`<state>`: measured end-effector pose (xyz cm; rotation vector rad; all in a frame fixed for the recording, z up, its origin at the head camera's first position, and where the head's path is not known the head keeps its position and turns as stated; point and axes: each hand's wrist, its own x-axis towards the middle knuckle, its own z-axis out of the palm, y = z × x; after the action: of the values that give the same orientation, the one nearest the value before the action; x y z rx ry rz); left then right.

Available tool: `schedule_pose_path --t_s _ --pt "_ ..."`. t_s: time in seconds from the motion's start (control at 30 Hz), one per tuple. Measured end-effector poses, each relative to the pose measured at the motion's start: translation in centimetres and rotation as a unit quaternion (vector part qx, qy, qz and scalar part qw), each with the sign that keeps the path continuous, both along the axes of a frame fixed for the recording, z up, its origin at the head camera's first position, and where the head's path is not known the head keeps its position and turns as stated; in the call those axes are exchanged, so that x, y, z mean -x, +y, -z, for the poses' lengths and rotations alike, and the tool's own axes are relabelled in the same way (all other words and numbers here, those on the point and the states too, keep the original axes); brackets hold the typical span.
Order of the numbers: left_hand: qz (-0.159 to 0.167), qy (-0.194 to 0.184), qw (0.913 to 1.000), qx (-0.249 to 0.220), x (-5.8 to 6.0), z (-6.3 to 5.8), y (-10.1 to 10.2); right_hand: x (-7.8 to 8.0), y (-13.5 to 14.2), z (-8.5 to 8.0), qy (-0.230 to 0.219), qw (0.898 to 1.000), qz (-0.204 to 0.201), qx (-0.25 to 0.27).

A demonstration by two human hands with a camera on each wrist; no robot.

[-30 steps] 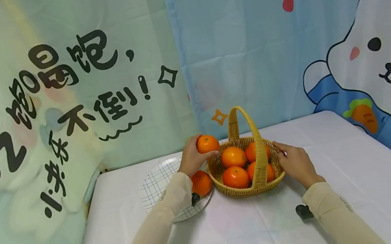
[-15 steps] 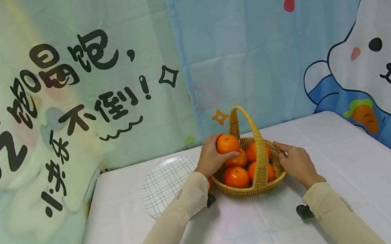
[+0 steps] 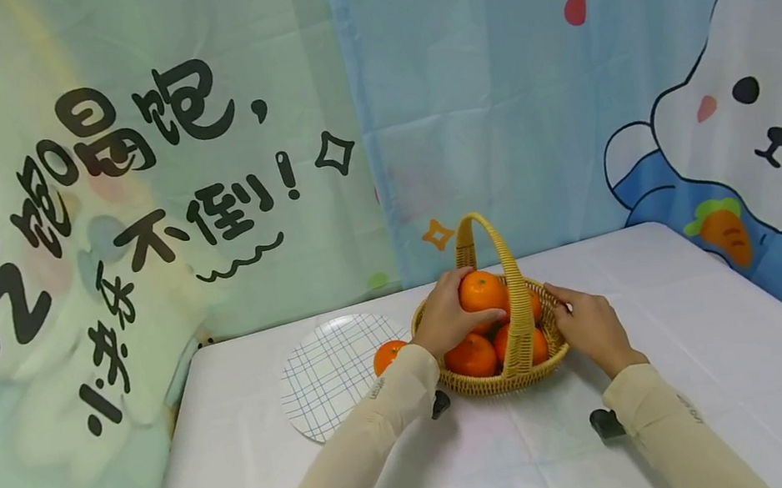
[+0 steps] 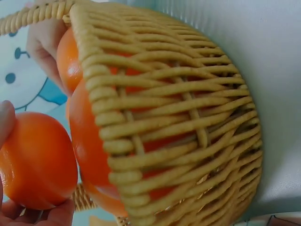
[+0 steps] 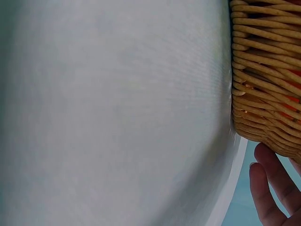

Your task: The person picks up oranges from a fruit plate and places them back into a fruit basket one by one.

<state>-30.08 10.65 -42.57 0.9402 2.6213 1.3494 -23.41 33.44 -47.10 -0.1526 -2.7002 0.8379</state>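
Observation:
A woven wicker basket [image 3: 502, 379] with a tall handle [image 3: 511, 276] stands on the white table and holds several oranges. My left hand [image 3: 449, 319] grips one orange [image 3: 481, 291] over the basket, on top of the others; the left wrist view shows that orange [image 4: 37, 165] in my fingers beside the basket wall [image 4: 178, 122]. My right hand [image 3: 589, 326] rests against the basket's right rim with its fingers curved along it, and its fingertips [image 5: 268, 188] show below the basket [image 5: 268, 80] in the right wrist view. One more orange [image 3: 387, 356] lies on a checked plate [image 3: 327, 372].
The white tablecloth [image 3: 678, 336] stretches to the right and front of the basket. Printed curtains hang close behind the table, and the table's left edge runs near the plate.
My left hand has carried its orange rightward from above the plate to over the basket. The orange on the plate has come back into sight. The right hand has stayed put.

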Motion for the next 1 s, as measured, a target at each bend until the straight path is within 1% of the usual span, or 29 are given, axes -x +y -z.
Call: schedule_pose_path --t_s 0.13,0.27,0.6,0.73,1.0 --pt "0.003 0.014 0.9998 0.016 -0.1 0.3 0.4 0.1 0.0 0.0 0.003 1.000 -0.002 -0.001" --pt "0.010 0.023 0.9995 0.022 -0.1 0.6 0.8 0.1 -0.1 0.1 0.001 1.000 -0.001 -0.002" --pt "0.022 0.032 0.9989 0.028 -0.4 1.2 1.5 0.0 0.0 0.1 -0.006 1.000 0.005 -0.003" --pt "0.021 0.035 0.9988 0.029 -0.5 1.3 1.5 0.0 0.0 0.2 -0.009 1.000 0.005 -0.001" --pt "0.023 0.043 0.9984 0.029 -0.5 1.3 1.4 -0.1 -0.1 0.0 0.001 1.000 0.003 -0.006"
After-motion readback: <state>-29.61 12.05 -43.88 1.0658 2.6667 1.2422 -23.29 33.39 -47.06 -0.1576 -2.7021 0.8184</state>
